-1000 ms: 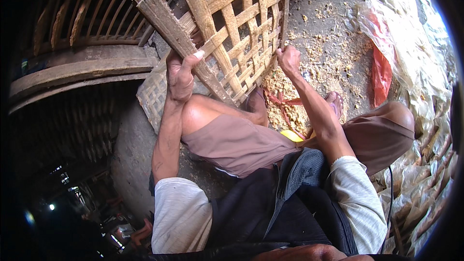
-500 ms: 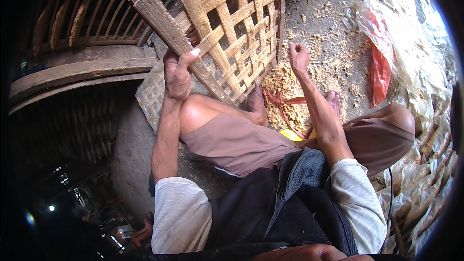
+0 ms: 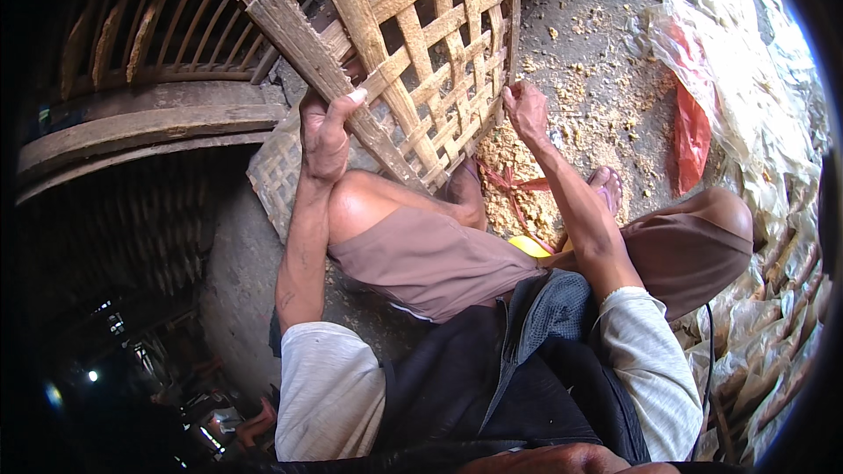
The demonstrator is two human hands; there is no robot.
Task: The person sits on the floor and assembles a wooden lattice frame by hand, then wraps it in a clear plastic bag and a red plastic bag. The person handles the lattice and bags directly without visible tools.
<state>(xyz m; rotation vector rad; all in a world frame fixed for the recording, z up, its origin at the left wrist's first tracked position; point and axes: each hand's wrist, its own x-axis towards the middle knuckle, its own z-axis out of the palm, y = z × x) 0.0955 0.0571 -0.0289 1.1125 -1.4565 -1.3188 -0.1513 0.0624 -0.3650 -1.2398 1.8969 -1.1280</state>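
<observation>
A woven bamboo tray (image 3: 430, 79) with a wooden frame is held up on edge, tilted, in front of my bent left leg. My left hand (image 3: 325, 136) is closed around its near-left wooden bar, thumb on top. Crumbs cling to the slats. Beside the tray's right edge is my right hand (image 3: 528, 111), its fingers curled and their tips at or close against the frame. Whether anything is between those fingers is hidden.
Pale crumbs (image 3: 571, 136) lie scattered on the floor. A red tie (image 3: 514, 183) and a yellow thing (image 3: 529, 246) lie near my feet. On the right are clear plastic sheets (image 3: 746, 105) and red plastic (image 3: 691, 136). A wooden rack (image 3: 149, 132) stands left; another woven panel (image 3: 274, 171) leans behind my left arm.
My right hand has moved left, from over the crumbs to the tray's right edge. The tray has shifted very slightly right; my left hand keeps its grip.
</observation>
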